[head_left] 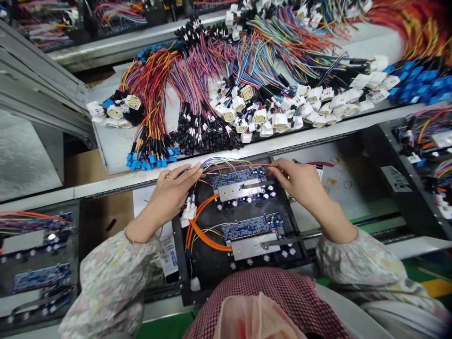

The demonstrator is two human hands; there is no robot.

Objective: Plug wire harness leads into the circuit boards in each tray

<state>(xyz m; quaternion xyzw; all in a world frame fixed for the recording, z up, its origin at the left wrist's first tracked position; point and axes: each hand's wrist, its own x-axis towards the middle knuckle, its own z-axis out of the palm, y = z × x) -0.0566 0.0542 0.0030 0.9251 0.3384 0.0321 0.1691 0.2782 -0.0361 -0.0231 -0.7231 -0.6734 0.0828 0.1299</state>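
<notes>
Two blue circuit boards lie in a black tray in front of me, the upper board (229,179) and the lower board (247,226), each with a silver metal plate. My right hand (296,181) pinches the end of an orange wire (240,165) by the upper board's right corner. This wire stretches across the board's top edge to my left hand (178,186). There, my left fingers are closed on a bundle of thin coloured wires (215,162); their tips are partly hidden. White connectors (189,211) hang below my left hand, beside thick orange cables (202,233).
Behind the black tray (212,273), a shelf holds heaps of wire harnesses (201,94) with white, black and blue connectors. Another tray with boards (42,278) stands at left, and a third tray (409,183) at right. A metal post (45,75) rises at upper left.
</notes>
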